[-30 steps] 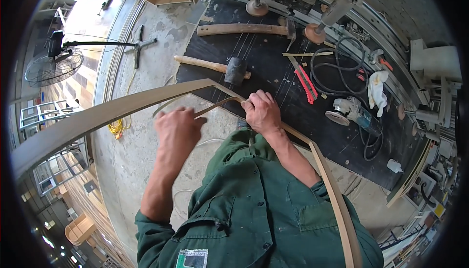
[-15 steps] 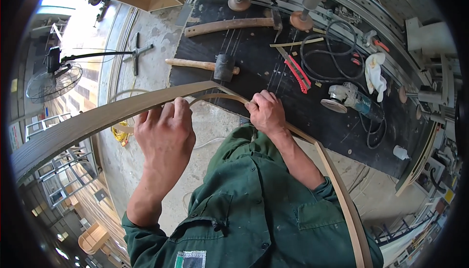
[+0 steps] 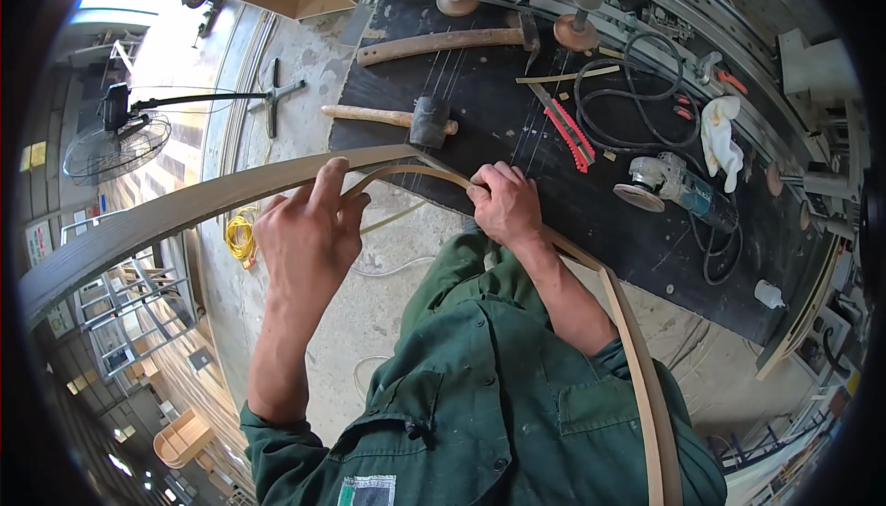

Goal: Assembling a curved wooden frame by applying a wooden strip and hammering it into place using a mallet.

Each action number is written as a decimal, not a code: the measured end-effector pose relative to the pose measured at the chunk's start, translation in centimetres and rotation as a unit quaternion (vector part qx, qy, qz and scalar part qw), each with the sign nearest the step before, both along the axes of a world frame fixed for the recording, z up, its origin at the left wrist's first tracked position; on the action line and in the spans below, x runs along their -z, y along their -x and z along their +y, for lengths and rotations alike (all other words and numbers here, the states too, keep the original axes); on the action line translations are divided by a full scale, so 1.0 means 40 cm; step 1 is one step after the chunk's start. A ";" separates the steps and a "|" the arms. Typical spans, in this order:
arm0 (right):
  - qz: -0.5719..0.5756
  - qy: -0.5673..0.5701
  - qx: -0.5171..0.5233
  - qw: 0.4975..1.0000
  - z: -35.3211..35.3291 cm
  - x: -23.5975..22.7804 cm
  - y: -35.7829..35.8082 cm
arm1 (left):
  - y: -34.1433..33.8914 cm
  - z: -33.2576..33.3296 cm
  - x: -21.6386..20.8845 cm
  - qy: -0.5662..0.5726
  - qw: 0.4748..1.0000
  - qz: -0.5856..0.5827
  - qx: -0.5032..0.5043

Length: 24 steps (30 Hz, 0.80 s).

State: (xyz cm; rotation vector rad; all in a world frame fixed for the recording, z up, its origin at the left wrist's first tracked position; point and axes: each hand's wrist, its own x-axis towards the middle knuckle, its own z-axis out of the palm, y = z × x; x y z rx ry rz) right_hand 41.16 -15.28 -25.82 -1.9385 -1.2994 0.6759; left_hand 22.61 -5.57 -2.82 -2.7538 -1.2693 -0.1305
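Note:
A long pale wooden board (image 3: pixel 231 185), angled at its far end, runs from the far left to the bench and back along my right side. A thin, flexible wood-coloured strip (image 3: pixel 406 170) bows in an arc between my hands, beside the board's edge. My left hand (image 3: pixel 309 243) is closed on the strip, its index finger reaching up against the board. With fingers curled, my right hand (image 3: pixel 508 206) pinches the strip's other side against the board near the bench edge. The fingertips partly hide both grips.
On the black bench (image 3: pixel 480 81) lie a wooden-handled hammer (image 3: pixel 443 44), a rubber mallet (image 3: pixel 429 123), a red utility knife (image 3: pixel 568 132), an angle grinder (image 3: pixel 678 190) with its cord, a white cloth (image 3: pixel 720 141) and a small white bottle (image 3: pixel 768 295). A fan (image 3: pixel 118 146) stands left.
My left hand's index finger has lifted and straightened, and its grip has loosened a little. A length of strip now shows below that hand. The right hand keeps its pinch; the view has shifted slightly.

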 end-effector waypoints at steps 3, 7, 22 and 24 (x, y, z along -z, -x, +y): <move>0.018 -0.013 -0.013 1.000 0.031 0.005 0.000 | 0.007 0.004 0.014 0.034 0.999 -0.031 -0.016; 0.055 -0.026 -0.010 0.998 0.084 0.010 0.034 | 0.010 0.012 0.015 0.055 0.998 -0.028 -0.024; 0.079 -0.076 0.038 0.993 0.081 0.001 0.028 | -0.036 0.007 -0.050 0.094 0.989 0.005 0.114; 0.093 -0.059 0.050 0.993 0.085 0.002 0.034 | -0.055 -0.020 -0.044 0.100 0.982 0.021 0.161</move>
